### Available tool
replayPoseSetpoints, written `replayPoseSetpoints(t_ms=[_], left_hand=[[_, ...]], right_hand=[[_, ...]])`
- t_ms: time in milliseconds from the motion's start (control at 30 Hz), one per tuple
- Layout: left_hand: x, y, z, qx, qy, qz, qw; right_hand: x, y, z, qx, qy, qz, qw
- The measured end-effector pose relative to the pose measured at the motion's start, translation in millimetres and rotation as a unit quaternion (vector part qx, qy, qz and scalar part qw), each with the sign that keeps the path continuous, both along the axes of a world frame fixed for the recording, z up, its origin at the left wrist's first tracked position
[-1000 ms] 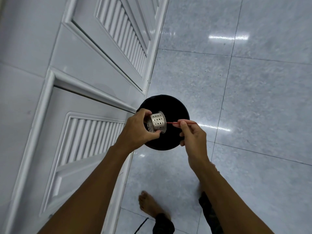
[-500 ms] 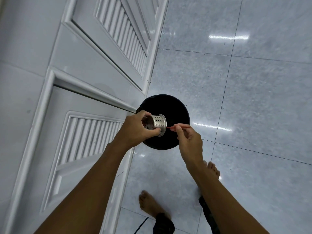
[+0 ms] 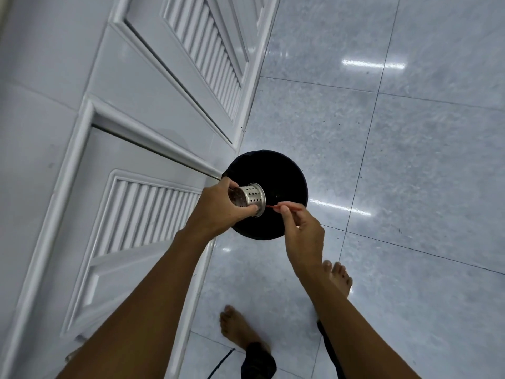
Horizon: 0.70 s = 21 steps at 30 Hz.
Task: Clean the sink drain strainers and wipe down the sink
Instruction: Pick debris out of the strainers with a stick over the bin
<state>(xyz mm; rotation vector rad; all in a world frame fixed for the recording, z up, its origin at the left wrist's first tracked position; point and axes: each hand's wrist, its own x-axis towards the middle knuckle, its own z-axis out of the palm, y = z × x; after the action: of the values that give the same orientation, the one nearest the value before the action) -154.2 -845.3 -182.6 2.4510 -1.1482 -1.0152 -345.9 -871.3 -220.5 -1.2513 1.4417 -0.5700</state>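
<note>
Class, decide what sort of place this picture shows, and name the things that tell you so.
Probably a home kitchen or utility area: white louvred cabinet doors, a glossy grey tiled floor, and a black bin on it.

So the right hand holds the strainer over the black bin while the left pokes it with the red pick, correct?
No, the hands are swapped. In the head view the left hand holds the strainer over the black bin, and the right hand holds the red pick.
</note>
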Motion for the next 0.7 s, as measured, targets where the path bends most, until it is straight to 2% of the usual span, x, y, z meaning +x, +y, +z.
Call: replayPoseSetpoints(t_ms=[67, 200, 367, 567, 700], left_hand=[[-1.6, 4.0, 6.7, -0.007, 0.012, 0.028, 1.000], [-4.4, 8.2, 37.1, -0.054, 0.030, 0.113, 0.992], [-20.4, 6.5, 136.3, -0.230, 0.059, 0.223, 0.946], [7.0, 28.1, 279.4, -0.396, -0.050, 0.247, 0.883], [55.1, 74.4, 348.8, -0.445, -0.131, 0.282, 0.840]], right_hand=[[-5.2, -4.4, 7.7, -0.012, 0.029, -0.024, 0.999], [-12.2, -18.6, 53.7, -0.029, 0.003, -0.074, 0.997], [-6.8, -33.1, 162.7, -0.091, -0.056, -0.075, 0.991], [61.3, -29.3, 311.2, -0.198, -0.161, -0.038, 0.966], [127.6, 4.8, 380.5, -0.230, -0.222, 0.027, 0.947]])
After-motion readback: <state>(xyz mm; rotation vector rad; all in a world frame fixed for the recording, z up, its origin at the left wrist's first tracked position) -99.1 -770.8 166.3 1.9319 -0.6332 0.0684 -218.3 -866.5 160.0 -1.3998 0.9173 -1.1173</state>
